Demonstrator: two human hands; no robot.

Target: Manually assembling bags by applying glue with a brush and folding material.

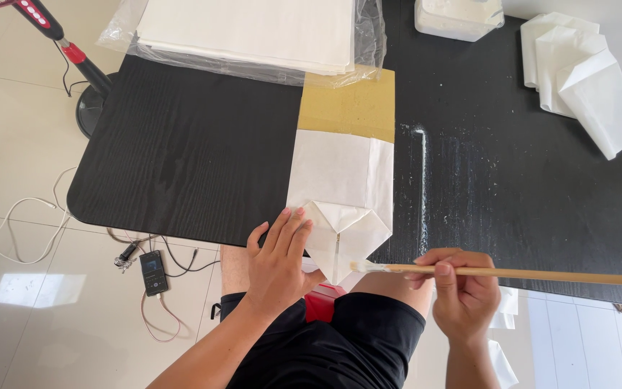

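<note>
A white paper bag (340, 173) lies flat on a brown cardboard strip (350, 108) on the black table (188, 158), its folded bottom flaps pointing toward me. My left hand (278, 259) presses flat on the lower left flap, fingers spread. My right hand (462, 288) grips a long wooden brush (512, 273), held level. The pale bristle tip of the brush touches the lower flap near the table's front edge.
A stack of white sheets in clear plastic (253, 32) lies at the back. Finished white bags (584, 79) pile at the back right, a white tub (458, 16) beside them. Dried glue streaks (422, 187) mark the table. A fan base (91, 108), cables and a phone (154, 272) are on the floor.
</note>
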